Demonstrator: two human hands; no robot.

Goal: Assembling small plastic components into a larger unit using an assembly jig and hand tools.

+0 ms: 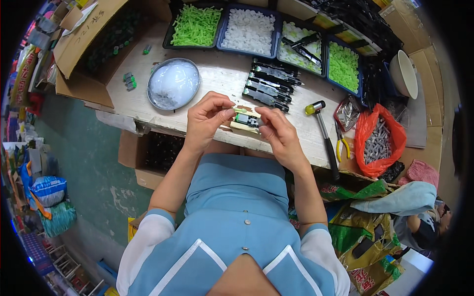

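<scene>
At the bench's near edge, my left hand (209,118) is closed in a pinch. A small light-green piece (240,111) shows at its fingertips. My right hand (281,132) has its thumb and forefinger closed at the right end of a small black-and-grey assembly (245,119) with a green end. That assembly lies in a cream-coloured holder (243,128) between my hands; the fingers partly hide it. Just beyond, several black slim parts (269,84) lie in a stacked row. A round metal dish (174,84) of whitish, translucent contents stands left of them.
Trays of green strips (197,25), white caps (248,30) and green bits (343,66) line the back. Right are a hammer (323,133), yellow-handled pliers (341,143) and a red bag (379,140) of grey parts. A cardboard box (81,54) stands at left.
</scene>
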